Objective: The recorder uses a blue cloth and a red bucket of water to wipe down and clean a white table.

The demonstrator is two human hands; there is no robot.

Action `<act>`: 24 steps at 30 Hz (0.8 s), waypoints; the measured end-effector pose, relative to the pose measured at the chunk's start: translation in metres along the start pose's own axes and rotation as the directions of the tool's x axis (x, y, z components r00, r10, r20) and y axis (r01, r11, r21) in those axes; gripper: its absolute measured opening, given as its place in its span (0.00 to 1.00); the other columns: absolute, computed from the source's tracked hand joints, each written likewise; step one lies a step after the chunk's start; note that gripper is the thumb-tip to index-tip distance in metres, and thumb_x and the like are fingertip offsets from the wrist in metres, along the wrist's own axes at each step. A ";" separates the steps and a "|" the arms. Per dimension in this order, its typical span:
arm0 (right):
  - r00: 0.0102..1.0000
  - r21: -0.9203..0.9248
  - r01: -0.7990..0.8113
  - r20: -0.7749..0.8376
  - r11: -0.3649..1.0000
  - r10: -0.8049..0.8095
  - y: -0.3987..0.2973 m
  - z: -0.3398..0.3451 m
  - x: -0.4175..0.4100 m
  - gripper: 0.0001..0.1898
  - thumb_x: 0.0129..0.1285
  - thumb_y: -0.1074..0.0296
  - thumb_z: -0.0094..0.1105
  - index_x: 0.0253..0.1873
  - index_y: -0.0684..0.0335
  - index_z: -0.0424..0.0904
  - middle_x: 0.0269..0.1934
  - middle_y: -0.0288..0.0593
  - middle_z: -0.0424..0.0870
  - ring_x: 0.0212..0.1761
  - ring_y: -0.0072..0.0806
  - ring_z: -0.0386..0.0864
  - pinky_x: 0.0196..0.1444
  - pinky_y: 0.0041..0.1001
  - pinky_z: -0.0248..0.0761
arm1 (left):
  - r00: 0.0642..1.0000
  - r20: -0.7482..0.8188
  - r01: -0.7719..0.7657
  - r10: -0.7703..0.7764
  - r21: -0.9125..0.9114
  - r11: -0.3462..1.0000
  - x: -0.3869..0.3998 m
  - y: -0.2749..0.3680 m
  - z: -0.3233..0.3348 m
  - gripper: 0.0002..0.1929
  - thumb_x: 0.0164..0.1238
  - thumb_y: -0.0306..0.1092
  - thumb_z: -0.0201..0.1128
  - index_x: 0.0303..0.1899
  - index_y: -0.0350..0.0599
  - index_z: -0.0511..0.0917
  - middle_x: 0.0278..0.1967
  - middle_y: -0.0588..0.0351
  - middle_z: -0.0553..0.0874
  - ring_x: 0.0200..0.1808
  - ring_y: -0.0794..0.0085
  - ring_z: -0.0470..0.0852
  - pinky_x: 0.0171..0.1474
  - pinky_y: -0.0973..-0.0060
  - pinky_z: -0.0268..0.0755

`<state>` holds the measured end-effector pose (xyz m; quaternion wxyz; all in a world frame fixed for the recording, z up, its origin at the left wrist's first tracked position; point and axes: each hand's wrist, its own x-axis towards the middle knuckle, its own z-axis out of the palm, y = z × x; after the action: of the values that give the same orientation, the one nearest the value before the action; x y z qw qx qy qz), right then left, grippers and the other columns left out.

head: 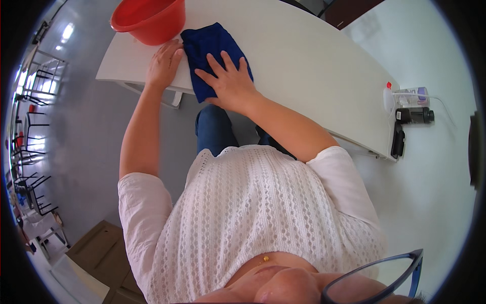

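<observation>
A folded dark blue cloth (207,41) lies on the white table (296,60), its near end hanging slightly over the front edge. My right hand (229,81) rests palm down across it, fingers spread. At the cloth's left side, my left hand (166,62) lies flat on the tabletop, with the thumb and fingertips close against the fabric edge; whether they touch it I cannot tell. Neither hand holds anything. Just beyond my left fingertips stands a red plastic basin (157,26), cut off by the top of the view.
Toward the table's right end are a white device with a red tip (388,97), a clear container (412,97) and a black bottle (414,115). A white wall (429,182) rises there. Several chairs (38,114) stand far left; a brown cardboard box (100,250) sits on the floor.
</observation>
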<state>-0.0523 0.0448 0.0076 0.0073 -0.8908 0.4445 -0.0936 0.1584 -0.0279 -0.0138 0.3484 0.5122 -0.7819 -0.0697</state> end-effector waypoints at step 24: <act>0.883 -0.290 -0.405 0.122 0.867 0.453 0.198 -0.097 -0.360 0.49 0.34 0.65 0.75 0.66 0.42 0.57 0.69 0.35 0.55 0.70 0.36 0.52 0.66 0.43 0.52 | 0.982 0.168 -0.104 0.084 0.115 0.988 0.008 -0.034 -0.002 0.20 0.72 0.40 0.41 0.53 0.37 0.73 0.58 0.47 0.73 0.60 0.55 0.68 0.62 0.66 0.58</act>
<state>-0.4375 0.2177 0.0265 -0.0453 -0.7672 0.6377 0.0522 0.1832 -0.0496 -0.0247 0.2538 0.4879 -0.8339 -0.0462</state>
